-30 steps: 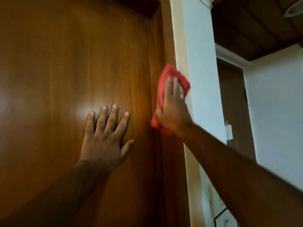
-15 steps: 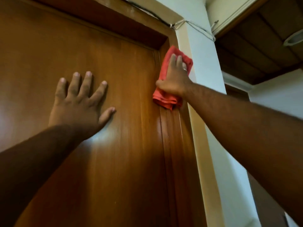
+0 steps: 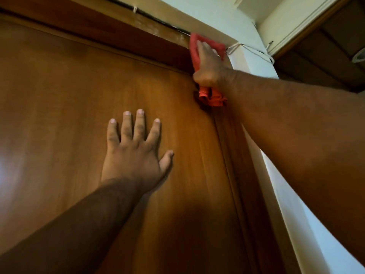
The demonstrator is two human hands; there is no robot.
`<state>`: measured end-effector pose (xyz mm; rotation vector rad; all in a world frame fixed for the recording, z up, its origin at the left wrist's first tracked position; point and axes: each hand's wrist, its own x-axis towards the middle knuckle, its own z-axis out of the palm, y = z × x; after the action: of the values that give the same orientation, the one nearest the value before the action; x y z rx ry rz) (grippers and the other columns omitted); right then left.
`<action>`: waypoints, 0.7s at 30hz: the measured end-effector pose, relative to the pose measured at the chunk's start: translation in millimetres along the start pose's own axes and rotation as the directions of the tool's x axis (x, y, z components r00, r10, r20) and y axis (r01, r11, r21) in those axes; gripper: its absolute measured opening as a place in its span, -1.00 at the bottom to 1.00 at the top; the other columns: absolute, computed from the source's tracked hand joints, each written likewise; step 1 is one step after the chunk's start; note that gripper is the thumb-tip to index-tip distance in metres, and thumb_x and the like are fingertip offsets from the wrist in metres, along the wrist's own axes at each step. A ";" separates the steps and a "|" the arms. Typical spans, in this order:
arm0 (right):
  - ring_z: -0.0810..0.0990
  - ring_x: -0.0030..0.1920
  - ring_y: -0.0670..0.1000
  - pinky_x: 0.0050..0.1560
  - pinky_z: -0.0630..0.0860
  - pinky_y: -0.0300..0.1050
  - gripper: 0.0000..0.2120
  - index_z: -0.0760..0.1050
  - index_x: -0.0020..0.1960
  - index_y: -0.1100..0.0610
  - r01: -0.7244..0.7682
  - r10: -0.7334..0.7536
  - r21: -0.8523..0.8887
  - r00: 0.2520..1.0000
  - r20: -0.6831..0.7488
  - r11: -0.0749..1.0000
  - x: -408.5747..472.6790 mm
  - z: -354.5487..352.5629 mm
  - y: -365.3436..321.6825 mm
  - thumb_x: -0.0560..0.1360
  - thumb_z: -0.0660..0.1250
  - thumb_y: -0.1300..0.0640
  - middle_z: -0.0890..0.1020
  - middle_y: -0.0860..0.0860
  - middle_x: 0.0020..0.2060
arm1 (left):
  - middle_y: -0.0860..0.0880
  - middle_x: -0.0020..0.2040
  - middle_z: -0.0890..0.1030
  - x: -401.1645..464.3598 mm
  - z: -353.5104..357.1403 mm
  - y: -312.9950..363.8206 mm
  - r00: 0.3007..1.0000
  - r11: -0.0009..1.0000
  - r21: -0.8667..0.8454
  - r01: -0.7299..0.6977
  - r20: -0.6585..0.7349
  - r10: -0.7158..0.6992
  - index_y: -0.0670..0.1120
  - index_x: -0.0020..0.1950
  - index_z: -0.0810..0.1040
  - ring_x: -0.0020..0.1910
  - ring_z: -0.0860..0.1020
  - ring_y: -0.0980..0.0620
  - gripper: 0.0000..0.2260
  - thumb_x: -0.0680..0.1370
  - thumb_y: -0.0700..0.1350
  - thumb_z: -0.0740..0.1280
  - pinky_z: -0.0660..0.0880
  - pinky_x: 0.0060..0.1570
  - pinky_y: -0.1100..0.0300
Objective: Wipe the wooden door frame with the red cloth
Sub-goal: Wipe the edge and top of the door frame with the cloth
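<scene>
Right hand (image 3: 210,66) pins red cloth (image 3: 212,96) flat on door frame (image 3: 235,135) top corner, 1 o'clock. Left hand (image 3: 133,153) splayed, empty, braced on door (image 3: 69,95). Cloth looks soft, light, bunches easily; press with palm, not pinch.

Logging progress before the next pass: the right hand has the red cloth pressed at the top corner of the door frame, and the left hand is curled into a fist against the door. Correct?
Not quite. The head view shows the left hand lying flat on the door with fingers spread, not in a fist. The rest holds: the right hand presses the red cloth at the top corner of the door frame.
</scene>
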<state>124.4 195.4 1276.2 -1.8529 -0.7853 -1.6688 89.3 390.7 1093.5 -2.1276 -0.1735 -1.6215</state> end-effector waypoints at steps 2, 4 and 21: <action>0.27 0.44 0.13 0.24 0.47 -0.07 -0.07 -0.07 0.58 0.07 0.122 -0.123 0.038 0.992 0.024 0.992 7.9 10.8 -31.8 0.38 0.39 0.34 0.11 0.09 0.54 | -0.22 0.64 -0.17 0.2 -0.6 -0.6 1.000 1.000 -0.021 -0.008 0.005 0.008 0.01 0.61 -0.23 0.61 -0.18 -0.27 -0.28 0.54 0.35 -0.24 -0.11 0.53 -0.31; 0.10 0.53 0.14 0.35 0.32 -0.07 -0.07 -0.07 0.58 0.06 0.281 -0.279 -0.024 0.958 0.064 0.959 12.1 28.2 -65.8 0.38 0.40 0.31 0.00 0.09 0.58 | -0.21 0.64 -0.18 0.6 0.6 -1.3 1.000 1.000 -0.028 -0.002 0.006 0.002 0.02 0.61 -0.23 0.61 -0.19 -0.26 -0.28 0.55 0.35 -0.24 -0.13 0.53 -0.30; 0.44 0.31 0.24 0.12 0.43 -0.02 -0.23 0.15 0.47 0.13 0.078 -0.072 -0.163 0.997 0.041 0.984 45.5 -0.1 -36.4 0.33 0.37 0.32 0.38 0.18 0.37 | -0.09 0.65 0.03 4.5 -46.2 -161.5 0.993 0.989 0.097 0.114 -0.049 -0.110 0.09 0.63 -0.10 0.61 0.03 -0.16 -0.18 0.45 0.49 -0.28 -0.02 0.53 -0.20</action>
<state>101.5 224.1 1321.5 -1.9916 -0.7602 -1.8003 -9.2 513.6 1152.0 -2.0380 -0.3581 -1.6841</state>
